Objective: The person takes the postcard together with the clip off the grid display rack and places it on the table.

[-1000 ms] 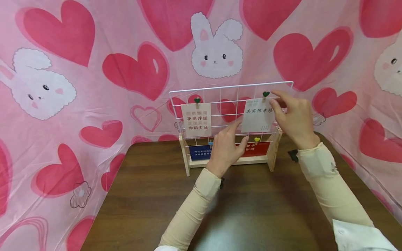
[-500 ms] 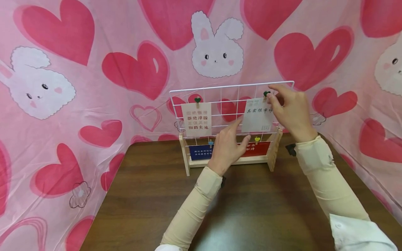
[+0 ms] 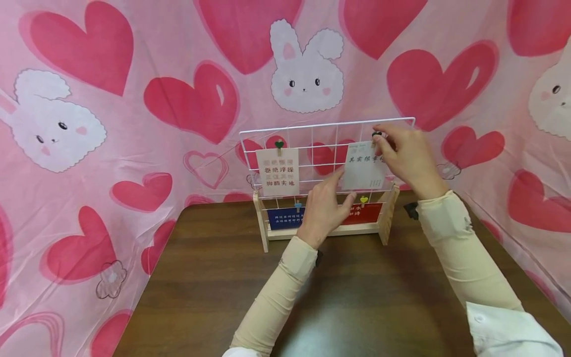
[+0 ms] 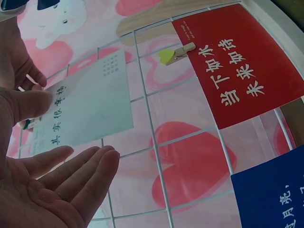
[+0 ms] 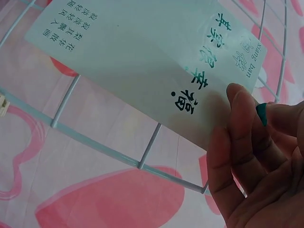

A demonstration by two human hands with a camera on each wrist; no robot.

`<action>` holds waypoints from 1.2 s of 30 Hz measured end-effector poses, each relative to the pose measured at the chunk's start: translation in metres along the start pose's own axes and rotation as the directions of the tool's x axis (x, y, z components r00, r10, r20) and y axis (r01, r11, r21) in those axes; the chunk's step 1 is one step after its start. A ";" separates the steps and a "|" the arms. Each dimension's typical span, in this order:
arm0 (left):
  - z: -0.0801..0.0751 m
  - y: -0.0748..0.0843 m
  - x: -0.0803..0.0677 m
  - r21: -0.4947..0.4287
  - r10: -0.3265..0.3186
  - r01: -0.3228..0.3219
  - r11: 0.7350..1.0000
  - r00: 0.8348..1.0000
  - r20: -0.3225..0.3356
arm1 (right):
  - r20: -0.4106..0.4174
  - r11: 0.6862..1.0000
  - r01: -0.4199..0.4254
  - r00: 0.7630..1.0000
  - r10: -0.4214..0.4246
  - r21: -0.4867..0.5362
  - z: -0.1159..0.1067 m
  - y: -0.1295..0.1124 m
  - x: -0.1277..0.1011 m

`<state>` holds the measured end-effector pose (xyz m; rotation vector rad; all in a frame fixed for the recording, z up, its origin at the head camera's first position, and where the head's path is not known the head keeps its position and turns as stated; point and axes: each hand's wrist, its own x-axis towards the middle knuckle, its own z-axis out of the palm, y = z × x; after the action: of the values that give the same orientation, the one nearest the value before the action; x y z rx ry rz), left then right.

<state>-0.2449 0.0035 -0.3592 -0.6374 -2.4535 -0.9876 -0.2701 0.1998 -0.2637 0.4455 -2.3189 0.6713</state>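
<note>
Nearest the camera, two cream sleeves reach forward over the dark wooden surface (image 3: 357,307).

The left hand (image 3: 323,210) is raised in front of the lower middle of the white wire grid (image 3: 312,130). Its fingers are straight and relaxed, a wide grip holding nothing, and its index fingertip touches the lower left corner of the pale card (image 3: 363,166). In the left wrist view the palm lies open just beneath that card, with the fingers close together.

The right hand (image 3: 408,158) is up at the top right of the grid. Its thumb and fingers curl in a narrow grip that pinches the green heart clip (image 3: 376,134) at the upper right corner of the pale card, with the thumb lying on the card's face. The right wrist view shows only a sliver of dark green between the fingertips, so the clip itself is mostly hidden. The card hangs slightly tilted against the wires of the upper right part of the grid and bears dark printed characters.

Below it, behind the left hand, a red card (image 3: 368,213) hangs from a yellow heart clip (image 3: 364,200), and a blue card (image 3: 285,217) sits beside it on the lower left. In the upper left a white card (image 3: 277,171) hangs from another green clip (image 3: 279,145). The grid stands in a light wooden base (image 3: 385,220) at the far edge of the surface.

Behind everything hangs a pink cloth (image 3: 134,99) printed with red hearts and white rabbits.
</note>
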 end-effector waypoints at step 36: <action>0.003 -0.003 0.018 -0.089 -0.077 0.080 0.993 0.996 0.037 | -0.017 1.000 0.018 1.000 -0.018 0.008 0.001 0.001 0.004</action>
<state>-0.2616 0.0086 -0.3535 -0.5951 -2.4921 -1.1322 -0.2743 0.1994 -0.2618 0.4627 -2.2940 0.6737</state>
